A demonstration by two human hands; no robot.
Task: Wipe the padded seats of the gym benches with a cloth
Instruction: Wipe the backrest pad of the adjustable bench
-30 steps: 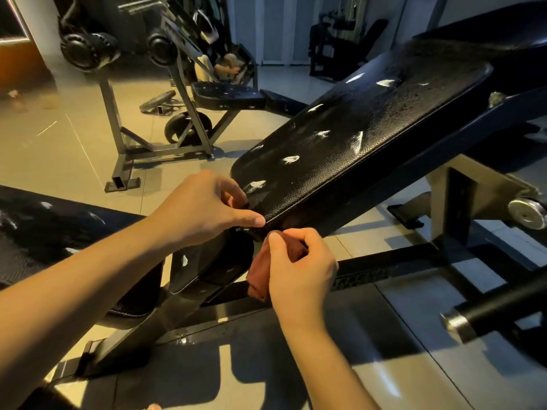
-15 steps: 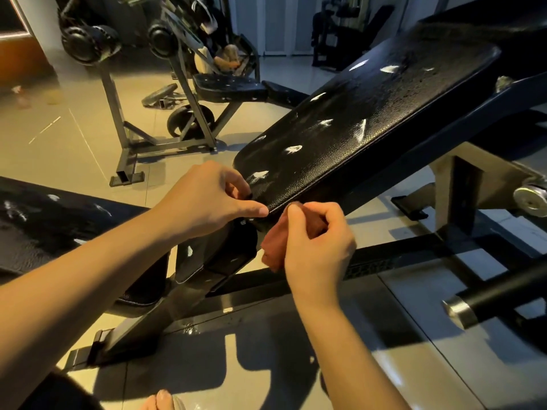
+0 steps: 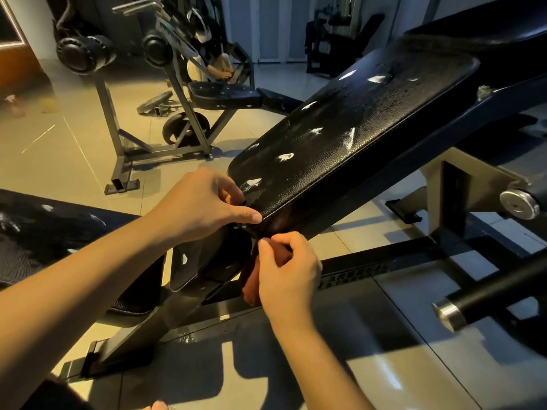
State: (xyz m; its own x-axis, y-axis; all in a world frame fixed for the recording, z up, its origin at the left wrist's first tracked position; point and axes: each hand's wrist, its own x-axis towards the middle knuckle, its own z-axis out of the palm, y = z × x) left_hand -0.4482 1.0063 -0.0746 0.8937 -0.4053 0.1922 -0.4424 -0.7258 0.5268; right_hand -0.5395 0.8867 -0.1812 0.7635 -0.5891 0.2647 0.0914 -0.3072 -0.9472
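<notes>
Head view: the left hand grips the lower corner of the inclined padded seat, with the thumb laid along its side and the fingers curled over the top edge. The right hand is closed around a bunched reddish cloth, just under this same corner. I judge the step in hand is wiping the lower edge. The large top surface, with its white worn spots, looks not yet wiped. Next, the cloth should go up on the top and travel along it with flat, even pressure.
</notes>
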